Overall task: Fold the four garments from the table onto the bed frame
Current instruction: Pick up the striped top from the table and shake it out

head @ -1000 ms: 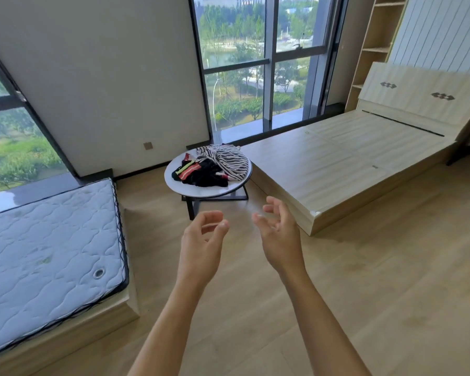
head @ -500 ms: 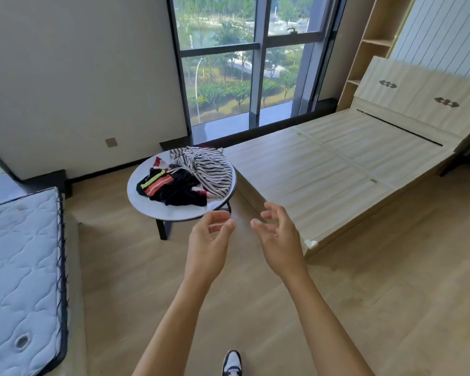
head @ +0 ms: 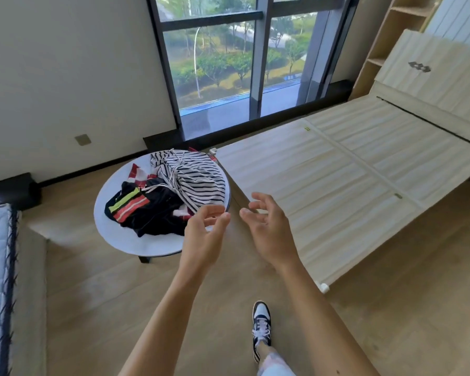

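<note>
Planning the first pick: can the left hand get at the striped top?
Probably yes: the left hand hovers empty at the table edge, and the striped top lies uppermost, nothing between.

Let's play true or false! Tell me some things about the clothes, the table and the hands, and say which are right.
1. The clothes lie in a heap on the round white table. True.
2. The left hand grips the striped garment. False: it holds nothing, with its fingers loose by the table's edge.
3. Folded clothes sit on the bed frame. False: no garment shows on it; the clothes are on the table.
4. The right hand is open and holds nothing. True.
</note>
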Tool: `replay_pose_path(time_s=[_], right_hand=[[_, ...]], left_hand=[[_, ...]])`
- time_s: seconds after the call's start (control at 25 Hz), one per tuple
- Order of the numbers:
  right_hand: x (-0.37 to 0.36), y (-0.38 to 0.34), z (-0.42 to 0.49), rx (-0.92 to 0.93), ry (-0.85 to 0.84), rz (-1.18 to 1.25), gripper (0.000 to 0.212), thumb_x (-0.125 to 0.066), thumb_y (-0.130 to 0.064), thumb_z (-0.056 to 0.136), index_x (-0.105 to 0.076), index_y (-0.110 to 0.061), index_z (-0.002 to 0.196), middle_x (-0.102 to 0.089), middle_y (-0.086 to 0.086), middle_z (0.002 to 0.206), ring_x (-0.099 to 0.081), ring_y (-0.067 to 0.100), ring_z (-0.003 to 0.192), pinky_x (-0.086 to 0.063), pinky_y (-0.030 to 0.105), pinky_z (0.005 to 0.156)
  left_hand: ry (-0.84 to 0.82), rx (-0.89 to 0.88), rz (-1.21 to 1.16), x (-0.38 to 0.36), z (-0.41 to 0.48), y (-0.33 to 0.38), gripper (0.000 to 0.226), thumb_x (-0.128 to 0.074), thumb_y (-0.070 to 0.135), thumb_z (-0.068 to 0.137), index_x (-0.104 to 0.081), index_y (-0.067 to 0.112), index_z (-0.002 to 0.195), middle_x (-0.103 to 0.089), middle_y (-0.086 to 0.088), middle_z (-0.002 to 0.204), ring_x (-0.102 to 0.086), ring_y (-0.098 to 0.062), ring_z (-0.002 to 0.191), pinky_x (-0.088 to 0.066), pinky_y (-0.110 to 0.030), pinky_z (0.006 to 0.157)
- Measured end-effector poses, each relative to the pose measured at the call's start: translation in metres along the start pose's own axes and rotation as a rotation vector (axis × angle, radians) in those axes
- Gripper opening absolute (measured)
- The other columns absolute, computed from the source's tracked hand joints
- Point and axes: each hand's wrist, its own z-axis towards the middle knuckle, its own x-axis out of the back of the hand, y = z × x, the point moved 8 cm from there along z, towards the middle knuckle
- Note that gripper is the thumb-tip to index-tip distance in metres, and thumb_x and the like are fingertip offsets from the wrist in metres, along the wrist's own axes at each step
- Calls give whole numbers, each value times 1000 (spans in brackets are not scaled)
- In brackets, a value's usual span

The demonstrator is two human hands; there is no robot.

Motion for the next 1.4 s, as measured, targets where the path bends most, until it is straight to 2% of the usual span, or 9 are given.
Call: replay_pose_path(time_s=[0.16,0.32,0.48,0.64,0.76,0.88,1.08,1.24,1.4], right_hand=[[-12,7,122,-2,-107,-59,47,-65,-34,94,-53,-22,138,-64,-4,116,-59,-6,89,-43,1,63],[-36,11,220,-32,-223,-99,44,-64,-38,94,-55,-24,134,-66,-5,115,-64,3,96,-51,12,73],[-80,19,310,-77,-316,-137,40,-64,-36,95,-57,-24,132,-66,-5,113,-64,3,95,-50,17,78],[-133,41,399,-142,-358,-176,39,-63,-34,96,-56,-24,132,-65,-5,111,-64,5,95,-48,14,74],[-173,68,455,-263,-367,-198,39,-63,-35,95,-55,-27,132,-65,-7,111,-63,2,96,-49,16,76],[-219,97,503,-358,-403,-224,39,-62,-36,96,-54,-29,134,-63,-11,113,-63,2,98,-49,17,78],[-284,133,568,-381,-449,-251,41,-62,-37,95,-53,-31,134,-62,-12,116,-61,-1,98,-47,15,74],[-323,157,606,-361,-511,-284,44,-62,-37,95,-51,-31,136,-60,-11,120,-60,-3,100,-46,15,74],[-319,168,626,-345,-506,-320,43,-63,-35,95,-51,-31,136,-60,-11,120,-62,0,102,-48,16,75]], left_hand=[[87,51,20,-22,106,0,16,-63,26,98,-69,19,112,-71,10,108,-63,0,99,-48,-24,76],[149,150,26,-26,191,-16,18,-62,27,99,-68,18,114,-69,9,110,-63,-5,103,-47,-16,72],[185,281,6,-21,283,-64,19,-62,29,99,-68,19,114,-70,6,112,-64,-13,105,-55,-36,90],[177,435,-43,-23,390,-142,22,-62,30,99,-67,17,116,-69,1,113,-63,-18,110,-53,-38,97],[178,592,-45,-22,468,-212,29,-62,29,99,-62,13,123,-64,-4,120,-60,-21,110,-47,-33,88],[185,743,14,-11,533,-286,35,-62,29,98,-54,12,128,-58,-6,123,-58,-18,94,-43,-26,75],[112,782,261,4,620,-391,55,-63,32,93,-47,13,142,-50,-11,146,-49,-30,131,-43,-44,108],[-120,804,469,-10,659,-459,64,-59,41,97,-39,27,156,-10,-18,169,-4,-35,157,-12,-46,125],[-308,890,296,-29,656,-504,66,-61,40,97,-40,18,156,-34,-13,163,-35,-32,148,-31,-44,121]])
